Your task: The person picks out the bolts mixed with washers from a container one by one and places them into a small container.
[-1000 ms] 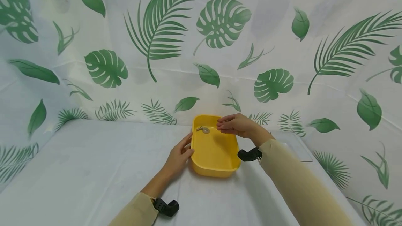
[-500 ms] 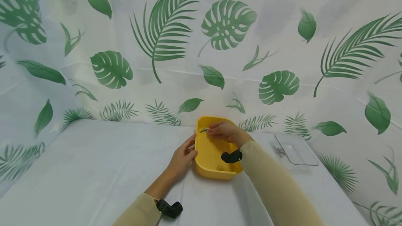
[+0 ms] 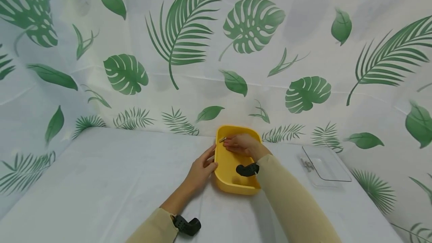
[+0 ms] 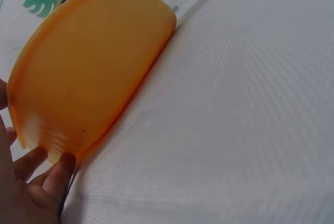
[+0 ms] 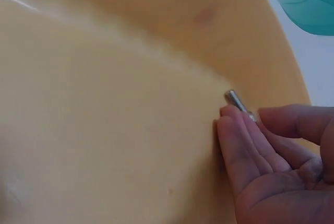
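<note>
The yellow tray (image 3: 237,189), deep with rounded corners, stands on the white cloth against the leaf-print backdrop. My left hand (image 3: 200,166) rests against its left side, thumb and fingers spread along the outer wall; in the left wrist view the fingertips (image 4: 63,164) touch that wall low down. Inside the far part of the tray is my right hand (image 3: 243,144), thumb and fingers drawn together at a small metal bolt (image 5: 235,98). One end of the bolt juts past the fingertips toward the tray's left wall. The fingers cover the lower side of it.
To the right on the cloth (image 3: 135,183) lies a clear plastic box (image 3: 332,180), with several small metal pieces (image 3: 307,164) at its left side. The leaf-print backdrop (image 3: 189,96) rises right behind the tray.
My right hand has come down from above the tray's right rim to the metal pieces inside, and its fingers have closed in. The washer-like disc is now hidden. My left hand stays at the tray.
</note>
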A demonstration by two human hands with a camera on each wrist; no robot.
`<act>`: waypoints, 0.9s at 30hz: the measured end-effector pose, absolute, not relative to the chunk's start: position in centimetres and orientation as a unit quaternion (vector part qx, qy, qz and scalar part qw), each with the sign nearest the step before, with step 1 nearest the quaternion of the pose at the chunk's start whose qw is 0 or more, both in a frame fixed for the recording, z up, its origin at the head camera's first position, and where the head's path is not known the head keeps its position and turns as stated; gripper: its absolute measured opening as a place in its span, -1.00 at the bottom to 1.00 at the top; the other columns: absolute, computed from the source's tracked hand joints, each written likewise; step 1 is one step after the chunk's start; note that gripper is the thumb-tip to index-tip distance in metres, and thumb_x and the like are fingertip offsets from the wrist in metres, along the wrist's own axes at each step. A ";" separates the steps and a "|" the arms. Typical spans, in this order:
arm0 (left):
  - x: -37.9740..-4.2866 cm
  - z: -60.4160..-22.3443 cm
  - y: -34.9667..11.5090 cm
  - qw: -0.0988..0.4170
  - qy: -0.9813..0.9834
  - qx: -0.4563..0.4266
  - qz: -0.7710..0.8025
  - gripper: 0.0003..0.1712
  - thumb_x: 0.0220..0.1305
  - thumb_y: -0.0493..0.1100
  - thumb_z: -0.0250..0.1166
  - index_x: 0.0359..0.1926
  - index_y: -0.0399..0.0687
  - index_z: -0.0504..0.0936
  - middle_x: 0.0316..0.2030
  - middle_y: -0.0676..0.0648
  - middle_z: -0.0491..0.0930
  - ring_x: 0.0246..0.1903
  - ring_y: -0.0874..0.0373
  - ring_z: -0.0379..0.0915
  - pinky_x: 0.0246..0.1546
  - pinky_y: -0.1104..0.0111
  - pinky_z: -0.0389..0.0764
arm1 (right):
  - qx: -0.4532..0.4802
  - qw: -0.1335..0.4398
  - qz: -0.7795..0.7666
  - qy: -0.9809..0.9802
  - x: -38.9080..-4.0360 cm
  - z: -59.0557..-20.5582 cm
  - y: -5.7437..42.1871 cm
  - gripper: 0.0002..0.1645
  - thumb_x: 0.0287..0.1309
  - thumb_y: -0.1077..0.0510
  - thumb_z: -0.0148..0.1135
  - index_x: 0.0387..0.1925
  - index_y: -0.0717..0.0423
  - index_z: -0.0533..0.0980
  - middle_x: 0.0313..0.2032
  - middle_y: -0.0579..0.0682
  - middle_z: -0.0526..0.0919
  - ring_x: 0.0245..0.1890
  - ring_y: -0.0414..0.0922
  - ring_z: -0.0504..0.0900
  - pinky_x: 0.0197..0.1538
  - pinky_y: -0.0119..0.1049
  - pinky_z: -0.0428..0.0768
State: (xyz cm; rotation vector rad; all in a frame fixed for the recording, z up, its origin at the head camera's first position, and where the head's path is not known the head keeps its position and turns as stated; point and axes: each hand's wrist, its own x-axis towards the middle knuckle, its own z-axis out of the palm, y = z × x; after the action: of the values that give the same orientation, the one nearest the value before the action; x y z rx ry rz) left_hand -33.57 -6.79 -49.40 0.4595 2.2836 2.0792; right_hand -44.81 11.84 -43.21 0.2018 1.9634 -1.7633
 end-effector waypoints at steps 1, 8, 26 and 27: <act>-33.6 -49.4 -6.8 0.010 0.732 0.147 0.665 -0.24 0.40 -0.25 0.09 0.58 0.07 0.16 0.47 -0.26 0.31 0.41 -0.16 0.36 0.33 0.05 0.53 | 0.071 0.248 -0.648 0.716 -44.8 -43.2 11.7 -0.44 0.43 0.34 0.05 0.40 0.38 0.30 0.29 0.27 0.54 0.09 -0.03 0.71 0.39 -0.15 0.52; -33.6 -49.3 -6.8 0.008 0.731 0.151 0.665 -0.24 0.39 -0.25 0.09 0.58 0.01 0.15 0.46 -0.28 0.31 0.41 -0.17 0.36 0.34 0.05 0.52 | 0.063 0.257 -0.661 0.703 -44.6 -43.6 10.8 -0.47 0.43 0.34 0.04 0.38 0.36 0.33 0.22 0.24 0.59 0.07 0.00 0.70 0.40 -0.10 0.50; -33.7 -49.5 -6.8 -0.001 0.730 0.163 0.664 -0.24 0.39 -0.24 0.09 0.58 -0.02 0.16 0.46 -0.31 0.32 0.41 -0.21 0.35 0.31 0.10 0.54 | 0.069 0.245 -0.652 0.714 -44.5 -44.0 10.2 -0.54 0.38 0.32 0.14 0.27 0.34 0.46 -0.10 0.06 0.72 -0.18 -0.13 0.73 0.32 -0.11 0.58; -33.7 -49.5 -6.8 -0.001 0.730 0.163 0.664 -0.24 0.39 -0.25 0.09 0.58 -0.02 0.16 0.46 -0.31 0.31 0.41 -0.22 0.35 0.32 0.09 0.54 | 0.071 0.244 -0.653 0.714 -44.4 -44.0 10.1 -0.55 0.38 0.32 0.15 0.26 0.34 0.47 -0.12 0.05 0.72 -0.20 -0.13 0.74 0.31 -0.12 0.59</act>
State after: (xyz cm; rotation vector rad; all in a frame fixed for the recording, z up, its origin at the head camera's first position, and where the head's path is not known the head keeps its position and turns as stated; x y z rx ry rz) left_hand -33.67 -6.79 -49.49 0.5119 2.2939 2.0874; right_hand -44.43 10.13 -44.03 0.1948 1.9489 -1.7823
